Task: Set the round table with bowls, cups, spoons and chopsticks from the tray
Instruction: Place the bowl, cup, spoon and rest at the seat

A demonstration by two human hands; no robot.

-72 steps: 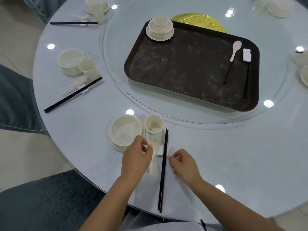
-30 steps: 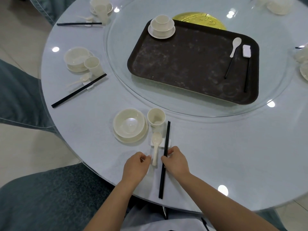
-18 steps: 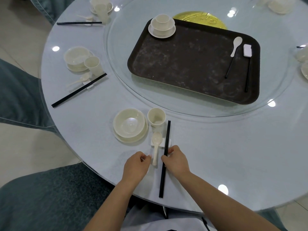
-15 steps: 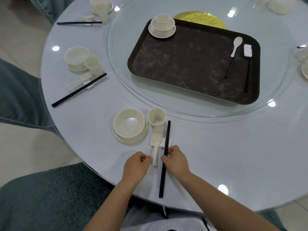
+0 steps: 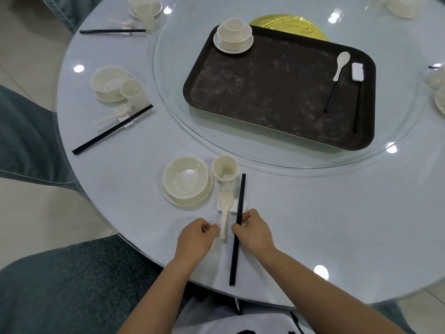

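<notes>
Black chopsticks [image 5: 237, 229] lie across the rest [image 5: 231, 205], pinched by the right hand [image 5: 254, 231]; the left hand [image 5: 195, 237], curled, seems to touch the spoon [image 5: 225, 214] handle (contact unclear). A clumsy nudge could roll the sticks off, or knock the cup [image 5: 225, 169] just beyond.

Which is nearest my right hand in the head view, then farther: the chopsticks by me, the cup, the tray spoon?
1. Chopsticks, pinched in the right hand.
2. Cup, just beyond, slightly left.
3. Tray spoon, far right on the tray.
</notes>
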